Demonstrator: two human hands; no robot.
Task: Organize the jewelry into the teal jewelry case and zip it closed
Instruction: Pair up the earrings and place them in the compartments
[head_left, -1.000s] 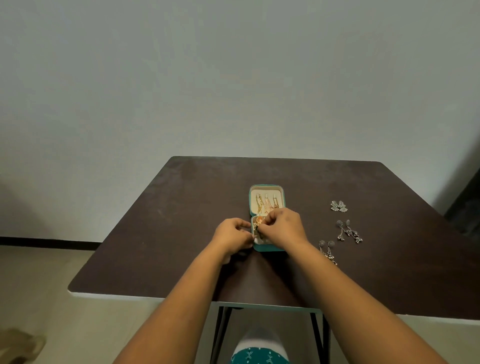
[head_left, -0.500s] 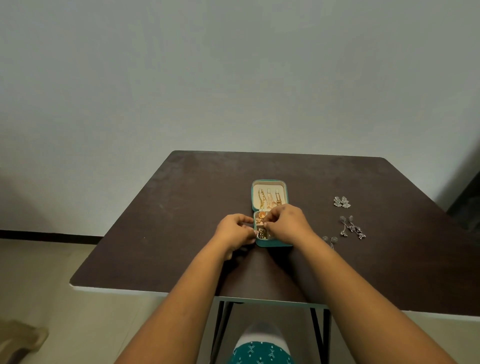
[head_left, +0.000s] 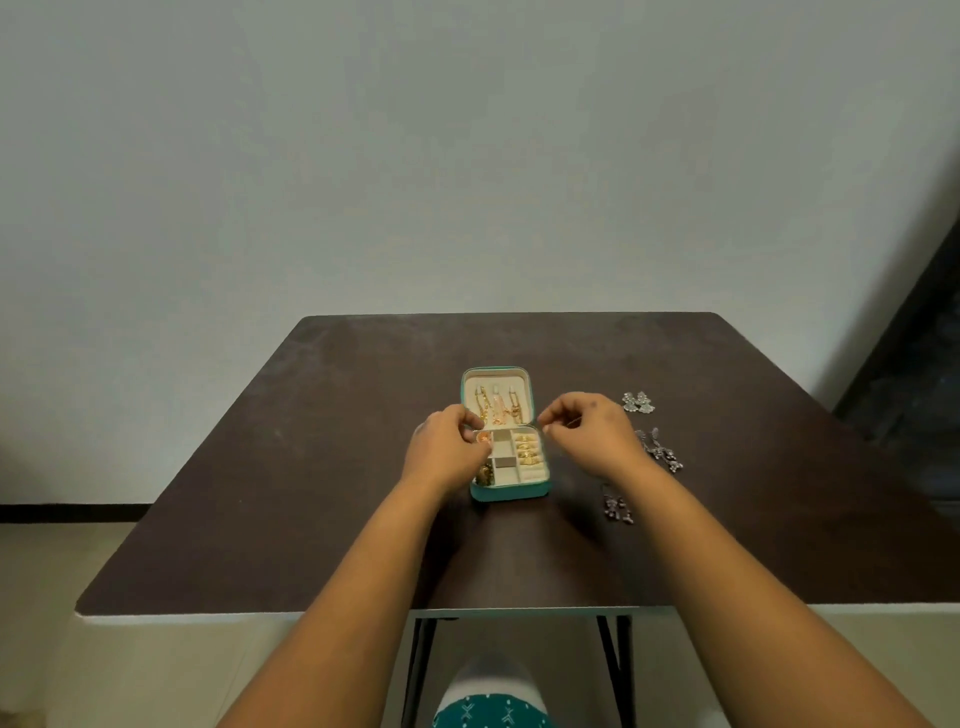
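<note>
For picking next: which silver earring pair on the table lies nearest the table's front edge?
The silver earring pair beside the right forearm; the two other pairs lie farther back.

One case (head_left: 511, 491), three earring pairs (head_left: 638, 402)

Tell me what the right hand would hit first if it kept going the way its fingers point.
The right hand has its fingers aimed left, toward the open teal jewelry case. It would probably meet the case's right edge near the hinge first, though its height above the table is unclear.
</note>
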